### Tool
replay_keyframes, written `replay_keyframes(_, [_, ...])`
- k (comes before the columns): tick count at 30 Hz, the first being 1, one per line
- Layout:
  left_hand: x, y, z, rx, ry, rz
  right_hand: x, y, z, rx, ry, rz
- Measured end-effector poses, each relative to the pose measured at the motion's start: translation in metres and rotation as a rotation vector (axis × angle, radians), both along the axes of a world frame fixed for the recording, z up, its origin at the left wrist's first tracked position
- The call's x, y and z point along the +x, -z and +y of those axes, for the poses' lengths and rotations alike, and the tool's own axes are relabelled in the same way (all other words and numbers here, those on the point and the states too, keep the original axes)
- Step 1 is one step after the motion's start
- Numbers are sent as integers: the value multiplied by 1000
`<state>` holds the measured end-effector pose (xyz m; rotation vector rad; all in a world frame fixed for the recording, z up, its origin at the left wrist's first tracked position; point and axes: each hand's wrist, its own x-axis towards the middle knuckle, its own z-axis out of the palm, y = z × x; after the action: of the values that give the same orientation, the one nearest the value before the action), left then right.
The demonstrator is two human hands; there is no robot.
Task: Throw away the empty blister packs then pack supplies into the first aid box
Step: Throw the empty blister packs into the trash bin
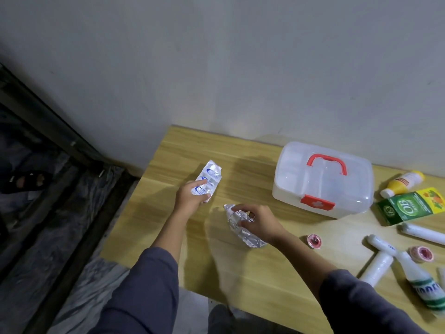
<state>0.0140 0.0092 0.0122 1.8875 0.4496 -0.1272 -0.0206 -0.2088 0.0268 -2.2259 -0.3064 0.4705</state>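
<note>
My left hand holds a silver blister pack with blue print just above the wooden table, near its left end. To its right, my right hand grips a second, crumpled silver blister pack that lies on the table. The first aid box, white with a clear lid, red handle and red latch, stands closed at the back right of both hands.
Right of the box lie a yellow bottle, a green carton, white bandage rolls, two pink tape rolls and a green-labelled bottle. A grey wall runs behind the table. Dark floor and a black frame lie left.
</note>
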Motion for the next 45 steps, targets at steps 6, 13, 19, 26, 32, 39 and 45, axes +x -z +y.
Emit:
replay_keyframes(6, [-2,-3,-4,-54,-44,1,4,-15,2,13,41,-20])
replay_keyframes(13, [40,-90,-98,-164,125,-200,7,-107,-89,80,266,-247])
replay_keyframes(19, [49,-122,-231,-224,371,-283,-29,-139,-204,60,542,-331])
replay_keyframes(26, [-8,-128,-414,-304,767,-267,-138,-144,-341,8,940,-389])
replay_keyframes(32, [-104,-103,-552,-369,1102,-165,-266,-115,-424,-38,1293,-319])
replay_keyframes(39, [-223,-27,-656,-287,1389,59,-400,-35,-470,25,1693,-207])
replay_keyframes(45, [-327,55,-699,-150,1561,230,-488,68,-476,122,1918,43])
